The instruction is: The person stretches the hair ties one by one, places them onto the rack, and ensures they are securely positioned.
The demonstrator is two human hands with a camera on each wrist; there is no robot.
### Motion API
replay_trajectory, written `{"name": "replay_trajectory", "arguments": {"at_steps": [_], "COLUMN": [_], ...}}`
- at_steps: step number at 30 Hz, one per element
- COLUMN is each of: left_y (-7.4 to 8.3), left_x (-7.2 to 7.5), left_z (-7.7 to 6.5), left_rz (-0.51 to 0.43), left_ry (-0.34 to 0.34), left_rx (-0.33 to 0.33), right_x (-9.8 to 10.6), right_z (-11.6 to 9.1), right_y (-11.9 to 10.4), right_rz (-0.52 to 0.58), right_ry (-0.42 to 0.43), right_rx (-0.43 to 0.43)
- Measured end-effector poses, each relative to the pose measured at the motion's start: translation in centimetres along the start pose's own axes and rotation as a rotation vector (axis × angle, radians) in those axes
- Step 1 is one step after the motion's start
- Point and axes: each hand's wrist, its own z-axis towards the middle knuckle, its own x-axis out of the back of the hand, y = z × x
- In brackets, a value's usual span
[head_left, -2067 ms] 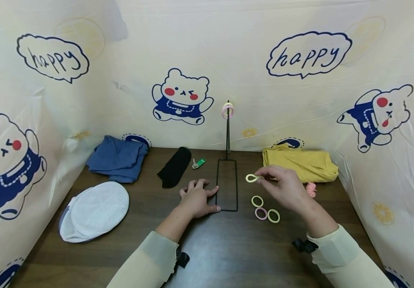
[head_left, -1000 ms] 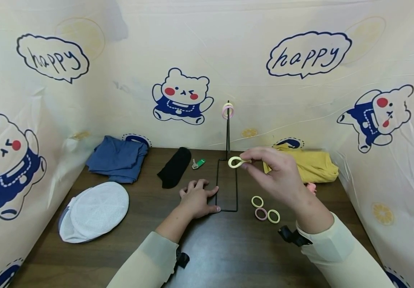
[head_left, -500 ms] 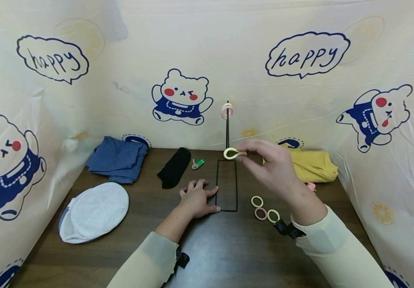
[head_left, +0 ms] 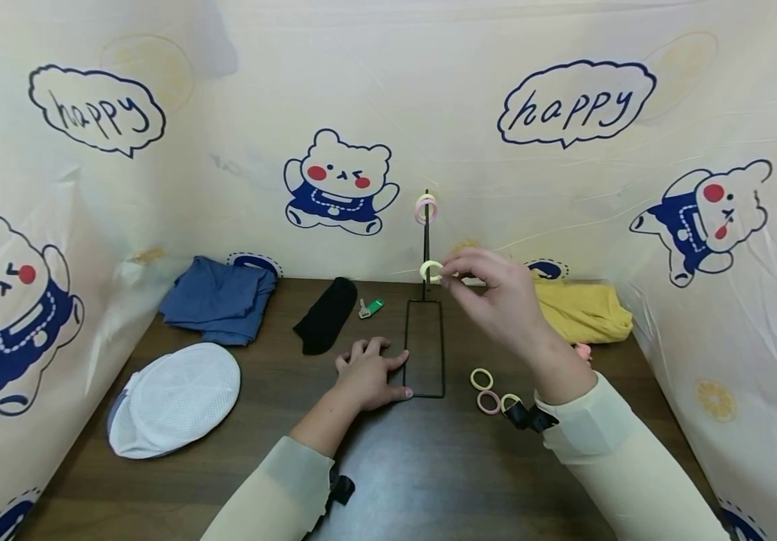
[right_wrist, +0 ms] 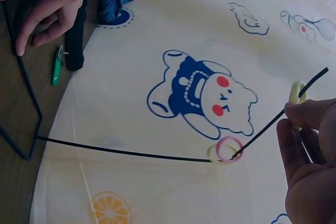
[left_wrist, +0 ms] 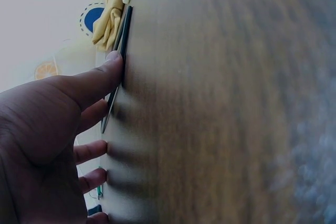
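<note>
My right hand (head_left: 497, 297) pinches a pale yellow hair tie (right_wrist: 297, 90) between thumb and fingers. In the right wrist view this hair tie sits at the sloping arm of a black wire stand (right_wrist: 126, 151), whose free tip shows beyond it. Lower on that arm, at the bend, hang a pink hair tie (right_wrist: 229, 145) and a yellow one. My left hand (head_left: 370, 376) rests on the table, fingers spread, thumb and forefinger touching the left side of the stand's rectangular base. Right of the base lie two yellow hair ties and a pink hair tie (head_left: 488, 402).
A black sock-like cloth (head_left: 326, 315) and a key with a green tag (head_left: 370, 308) lie left of the stand. Further left are folded blue cloth (head_left: 219, 299) and a white mesh item (head_left: 175, 402). Folded yellow cloth (head_left: 585, 309) lies at right, a pink bunched item (head_left: 583, 351) before it.
My right hand has carried the yellow hair tie from right of the stand leftward, up and away to the stand's arm. The left hand has stayed at the base.
</note>
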Motion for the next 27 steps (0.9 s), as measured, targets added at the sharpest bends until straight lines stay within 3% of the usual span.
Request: {"name": "replay_trajectory", "arguments": {"at_steps": [16, 22, 27], "left_y": [-0.1, -0.1, 0.1], "left_x": [-0.2, -0.2, 0.0], "left_z": [0.1, 0.0, -0.1], "left_rz": [0.004, -0.002, -0.001], "left_ry": [0.012, 0.011, 0.008], "left_rx": [-0.010, -0.011, -0.013], "right_x": [-2.5, -3.5, -3.8], "right_z": [1.9, 2.5, 2.9], "right_y": [2.8, 4.0, 4.7], "right_rz": [0.030, 0.099, 0.086], "right_ry": [0.056, 0.093, 0.078], "right_rx": [-0.179, -0.233, -0.291]}}
